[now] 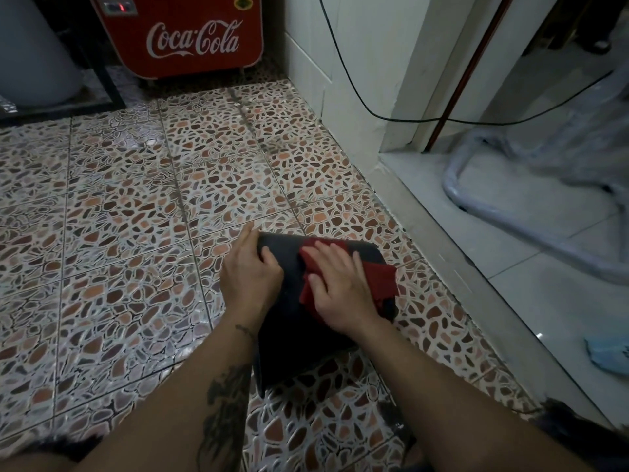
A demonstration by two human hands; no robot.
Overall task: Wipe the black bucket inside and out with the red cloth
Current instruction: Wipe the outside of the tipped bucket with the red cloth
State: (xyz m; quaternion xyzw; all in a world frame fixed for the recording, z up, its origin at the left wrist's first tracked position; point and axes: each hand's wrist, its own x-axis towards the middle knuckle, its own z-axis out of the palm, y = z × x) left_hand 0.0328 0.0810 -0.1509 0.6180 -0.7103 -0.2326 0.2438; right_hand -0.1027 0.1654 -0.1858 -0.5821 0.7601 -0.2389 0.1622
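Pebble-patterned floor tiles [136, 216] are spreading across the room, with a red Coca-Cola cooler [183, 35] standing at the far end and a white wall corner [340, 80] rising to the right of it. A black cable [343, 66] is hanging down that wall and trailing off to the right. Beyond a pale threshold [476, 284] on the right, something wrapped in clear plastic [544, 172] is lying on lighter tiles.

Near the middle of the floor, the black bucket [289, 321] is lying turned over, its dark outer side facing up. The person's left hand [250, 270] is gripping the bucket's far left edge, fingers curled over it. The right hand [340, 287] is pressing flat on the red cloth [381, 281], fingers spread and extended, holding the cloth against the bucket's upper surface towards its right side.
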